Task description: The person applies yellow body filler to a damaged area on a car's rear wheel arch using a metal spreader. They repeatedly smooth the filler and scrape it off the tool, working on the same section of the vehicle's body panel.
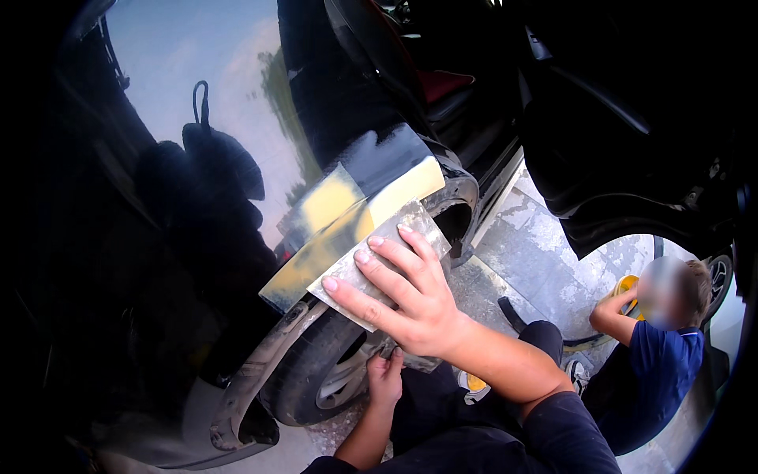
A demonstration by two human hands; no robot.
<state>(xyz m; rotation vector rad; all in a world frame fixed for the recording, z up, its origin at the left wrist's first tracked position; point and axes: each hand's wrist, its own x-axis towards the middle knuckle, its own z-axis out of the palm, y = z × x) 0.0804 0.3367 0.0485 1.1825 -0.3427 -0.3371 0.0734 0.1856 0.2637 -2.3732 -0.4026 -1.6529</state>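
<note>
Right hand (pixel 414 300): spread over grey, speckled rectangular sheet (pixel 427 223). Just beyond: matte yellow patch (pixel 404 192), could gouge under uneven pressure. Left hand (pixel 384 379): below, curled; grip unclear.

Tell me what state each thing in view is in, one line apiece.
Right hand: fingers spread over the grey block
Grey block: slanted, under that hand, against the patched panel
Left hand: fingers curled; what they hold is unclear
Yellow patch: uneven, smeared with grey
Body panel: glossy, reflecting sky above the patch
Car door: open
Tyre: fitted under the arch
Co-worker: low, near the ground
</note>
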